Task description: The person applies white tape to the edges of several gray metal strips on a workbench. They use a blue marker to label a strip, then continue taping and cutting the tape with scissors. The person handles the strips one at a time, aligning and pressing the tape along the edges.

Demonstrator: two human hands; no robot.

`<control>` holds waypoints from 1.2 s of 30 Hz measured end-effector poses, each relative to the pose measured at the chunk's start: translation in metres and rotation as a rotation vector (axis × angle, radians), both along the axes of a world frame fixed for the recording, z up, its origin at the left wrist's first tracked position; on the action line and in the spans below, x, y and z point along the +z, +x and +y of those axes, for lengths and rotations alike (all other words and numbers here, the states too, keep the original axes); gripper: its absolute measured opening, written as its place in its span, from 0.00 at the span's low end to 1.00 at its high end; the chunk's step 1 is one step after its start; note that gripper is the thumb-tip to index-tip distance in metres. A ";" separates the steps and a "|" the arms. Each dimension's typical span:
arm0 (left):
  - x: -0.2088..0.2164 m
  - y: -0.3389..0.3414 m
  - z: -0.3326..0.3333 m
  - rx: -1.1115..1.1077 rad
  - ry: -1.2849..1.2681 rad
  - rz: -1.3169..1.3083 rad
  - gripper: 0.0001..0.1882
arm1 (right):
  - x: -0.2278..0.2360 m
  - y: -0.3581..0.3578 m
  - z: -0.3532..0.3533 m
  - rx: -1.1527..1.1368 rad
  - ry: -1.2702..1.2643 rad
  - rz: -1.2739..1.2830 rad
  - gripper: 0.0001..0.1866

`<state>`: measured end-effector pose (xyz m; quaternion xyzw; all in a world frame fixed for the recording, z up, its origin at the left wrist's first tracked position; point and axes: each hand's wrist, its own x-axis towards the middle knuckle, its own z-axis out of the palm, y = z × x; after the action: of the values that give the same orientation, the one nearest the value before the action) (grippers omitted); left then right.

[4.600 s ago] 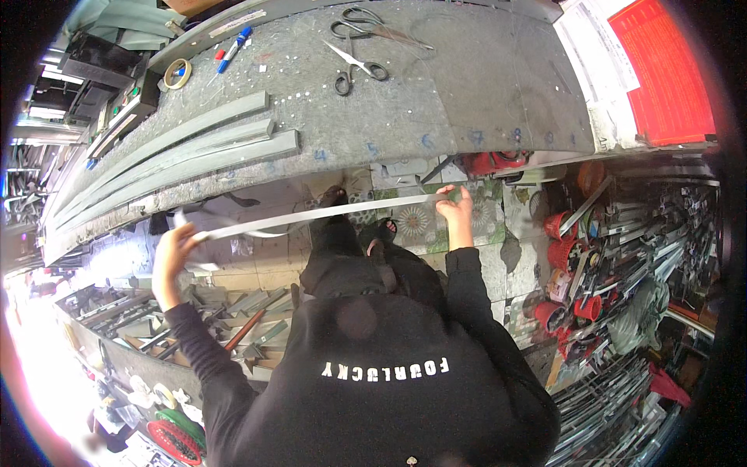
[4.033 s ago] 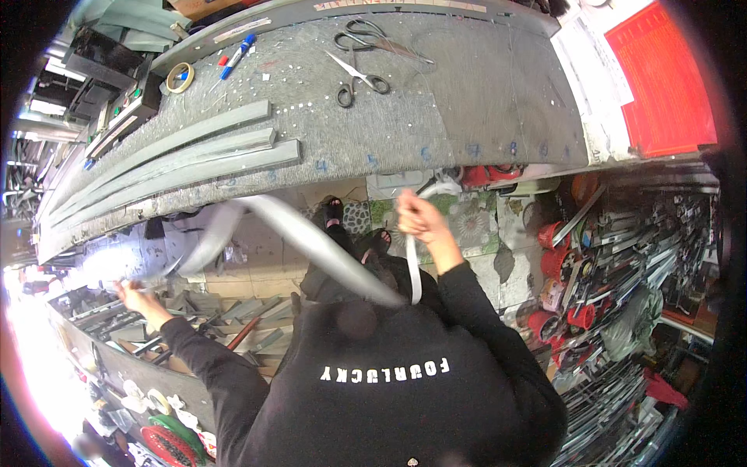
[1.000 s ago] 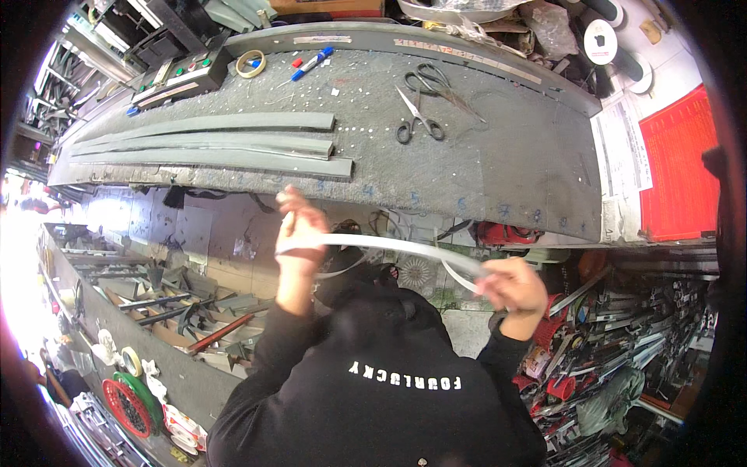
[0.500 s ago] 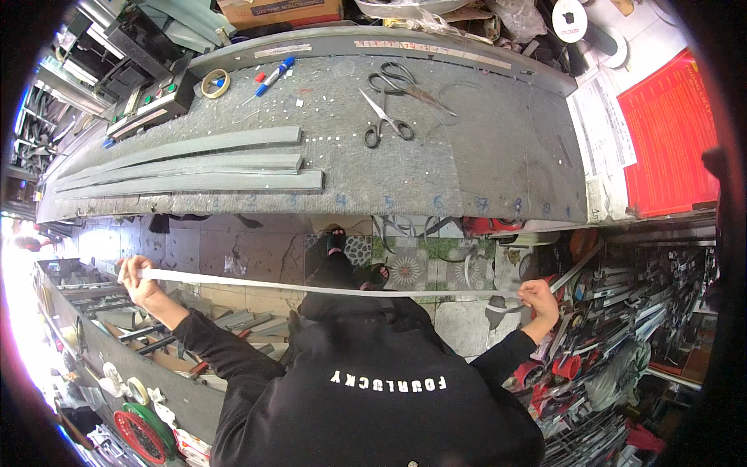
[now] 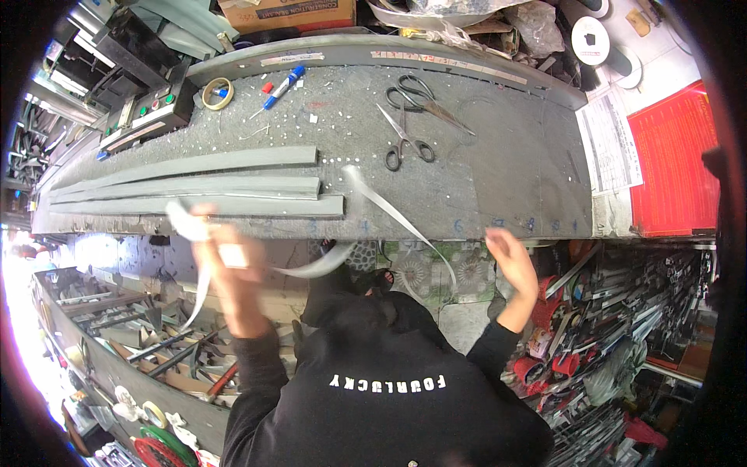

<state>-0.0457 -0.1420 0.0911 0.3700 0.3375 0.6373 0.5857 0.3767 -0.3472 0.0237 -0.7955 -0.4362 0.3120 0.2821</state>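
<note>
I have a thin, pale, flexible strip (image 5: 184,220) looped in my left hand (image 5: 235,265), its lengths trailing to both sides; the fingers look closed on it, though blur hides how tightly. Between my hands, a long, flat, whitish ribbon (image 5: 391,210) drapes over the grey bench's (image 5: 521,183) front edge, its long axis slanting down to the right. It lies left of my right hand (image 5: 510,261), the nearer 1, which is loosely open, apparently holding nothing. Beyond my left hand lie 3 straight grey bars (image 5: 233,187).

Two hands (image 5: 510,263); three grey profiles (image 5: 233,188); two scissors (image 5: 402,136); one tape roll (image 5: 226,102)
</note>
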 end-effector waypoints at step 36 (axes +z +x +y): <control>-0.008 0.008 0.212 -1.567 0.285 0.508 0.23 | 0.194 -0.163 -0.062 -0.780 0.543 -0.443 0.16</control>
<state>-0.0380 0.0701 0.0832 0.7005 0.0203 -0.0205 0.7131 0.2136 -0.4091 0.2178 -0.8439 -0.2220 -0.1162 0.4743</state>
